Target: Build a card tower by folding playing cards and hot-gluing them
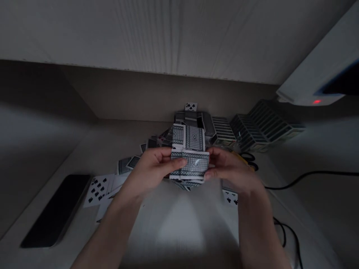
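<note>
Between my two hands is a folded piece made of interlocked playing cards (pixel 195 164), patterned backs facing me. My left hand (pixel 154 166) pinches its left side, thumb lying across the front. At the right edge, my right hand (pixel 227 168) grips it between thumb and fingers. Another joined card piece (pixel 194 137) shows right above it; I cannot tell whether the two are attached. Loose cards (pixel 133 162) lie partly behind my left hand. Below my left wrist are face-up cards, among them an eight of spades (pixel 97 190). A card with clubs (pixel 230 197) lies beside my right wrist.
A dark phone (pixel 56 211) lies at the left. Rows of folded card pieces (pixel 260 127) stand at the back right, near scissors (pixel 248 158) partly hidden by my right hand. Black cables (pixel 308 173) run along the right. A white device (pixel 316 89) with a red light overhangs there.
</note>
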The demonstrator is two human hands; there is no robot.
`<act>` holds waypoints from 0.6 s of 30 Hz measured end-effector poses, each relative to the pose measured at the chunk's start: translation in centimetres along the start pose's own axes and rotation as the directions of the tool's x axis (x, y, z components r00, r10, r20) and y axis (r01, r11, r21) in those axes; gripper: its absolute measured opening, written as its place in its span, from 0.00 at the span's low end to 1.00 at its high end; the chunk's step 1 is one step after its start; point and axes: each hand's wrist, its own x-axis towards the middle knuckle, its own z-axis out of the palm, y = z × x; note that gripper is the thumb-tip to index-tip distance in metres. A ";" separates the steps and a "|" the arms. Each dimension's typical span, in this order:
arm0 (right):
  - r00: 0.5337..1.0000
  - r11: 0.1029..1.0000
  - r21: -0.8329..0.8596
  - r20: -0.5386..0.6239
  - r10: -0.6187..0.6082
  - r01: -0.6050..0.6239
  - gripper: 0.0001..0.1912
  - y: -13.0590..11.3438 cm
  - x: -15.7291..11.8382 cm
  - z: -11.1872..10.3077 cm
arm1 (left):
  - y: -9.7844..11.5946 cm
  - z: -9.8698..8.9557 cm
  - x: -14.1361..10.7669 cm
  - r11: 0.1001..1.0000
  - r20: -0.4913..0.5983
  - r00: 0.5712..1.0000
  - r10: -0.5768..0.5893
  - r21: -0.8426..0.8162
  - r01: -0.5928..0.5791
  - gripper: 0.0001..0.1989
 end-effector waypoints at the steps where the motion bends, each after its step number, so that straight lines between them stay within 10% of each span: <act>1: 0.997 0.998 0.059 0.074 0.020 -0.024 0.22 0.0 0.5 -0.1 | 0.0 -0.2 0.0 1.000 -0.002 1.000 -0.003 -0.006 0.003 0.14; 5: 0.988 0.963 0.260 0.153 0.024 -0.063 0.17 0.5 1.6 0.5 | 0.1 -1.3 0.0 1.000 -0.013 1.000 -0.019 -0.008 0.019 0.13; 18: 0.991 0.873 0.486 -0.131 0.024 0.044 0.17 1.8 1.8 4.7 | 0.2 -2.4 0.1 0.997 -0.055 0.995 -0.079 -0.025 0.078 0.14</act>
